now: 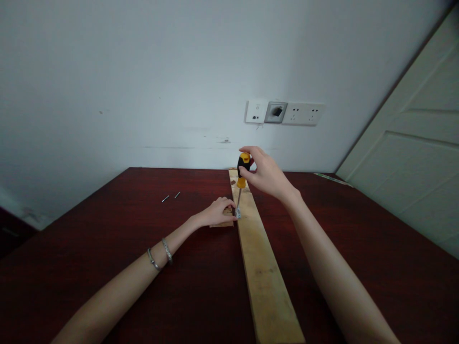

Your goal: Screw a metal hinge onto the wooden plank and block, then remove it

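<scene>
Standing upright on the far part of a long pale wooden plank, a screwdriver with a yellow and black handle has its thin metal shaft running down to a small shiny metal bracket at the plank's left edge. The right hand comes in from the right and wraps its fingers and thumb around the top of the handle, gripping it. The left hand lies low just left of the shaft's tip, fingers curled down on a small pale wooden block that butts against the plank's side, its fingertips touching the bracket; two silver bangles sit on that wrist. No brand or writing can be read on the handle or anywhere else. The plank runs from near the wall towards the viewer across a dark red-brown wooden bench, well inside its edges. Two small metal screws lie on the bench, apart from the left hand, further left and a little further back. Broad bare bench surface spreads on both sides of the plank. The bench's far edge meets a white wall that carries a row of white sockets and switches, and a white panelled door stands at the right.
</scene>
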### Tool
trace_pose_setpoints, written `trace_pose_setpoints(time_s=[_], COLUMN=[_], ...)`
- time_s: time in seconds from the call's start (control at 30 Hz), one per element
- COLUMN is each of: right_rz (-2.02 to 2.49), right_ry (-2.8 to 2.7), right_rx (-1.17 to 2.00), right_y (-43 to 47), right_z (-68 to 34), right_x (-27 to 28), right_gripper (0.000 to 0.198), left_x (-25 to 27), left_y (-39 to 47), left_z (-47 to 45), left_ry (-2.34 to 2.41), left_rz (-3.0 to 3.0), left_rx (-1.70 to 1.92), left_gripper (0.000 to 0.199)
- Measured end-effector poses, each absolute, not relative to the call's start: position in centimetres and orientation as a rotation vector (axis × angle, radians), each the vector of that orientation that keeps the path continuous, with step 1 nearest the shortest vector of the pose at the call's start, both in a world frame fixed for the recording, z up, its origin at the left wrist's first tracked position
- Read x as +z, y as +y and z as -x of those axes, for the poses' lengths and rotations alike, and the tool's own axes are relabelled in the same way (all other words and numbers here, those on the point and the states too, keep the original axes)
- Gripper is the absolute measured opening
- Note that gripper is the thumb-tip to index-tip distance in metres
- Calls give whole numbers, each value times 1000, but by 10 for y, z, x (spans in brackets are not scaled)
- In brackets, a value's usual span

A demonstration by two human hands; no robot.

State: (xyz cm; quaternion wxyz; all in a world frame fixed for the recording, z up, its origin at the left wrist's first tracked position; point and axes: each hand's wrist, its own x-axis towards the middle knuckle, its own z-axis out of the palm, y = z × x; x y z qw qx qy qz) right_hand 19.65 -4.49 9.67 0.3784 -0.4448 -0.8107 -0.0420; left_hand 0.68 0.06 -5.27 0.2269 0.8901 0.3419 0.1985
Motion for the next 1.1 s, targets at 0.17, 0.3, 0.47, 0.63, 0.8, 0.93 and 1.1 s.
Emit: trace_pose_setpoints(time_s=[0.17,0.3,0.47,0.63,0.8,0.93,1.1], right_rz=[1162,1220,1173,1205,1229,1190,1207], right_ry=[-2091,-2065,-2055,-2090,-2058,-2053,-2087], right_rx=[-132,-223,-143,-187,-219,-130,-149], right_y=[-52,-52,-48,-52,-53,-50,-53], right_z=[-194,-193,-194,-193,-193,-194,-192], right_x=[101,102,99,101,102,101,102], right_gripper=[37,35,43,43,38,41,41], left_x=[-53,-51,-50,-50,-49,-48,-50], left_y=[0,-1,-2,-1,-3,-3,-2], left_z=[-7,-7,-7,-7,-7,-7,-7], left_ry=[944,947,959,966,968,961,968], left_rz=[-2453,-2458,-2458,-2458,-2447,-2442,-2452], left_rx=[545,548,524,532,526,529,536], left_gripper=[37,36,36,38,38,38,40])
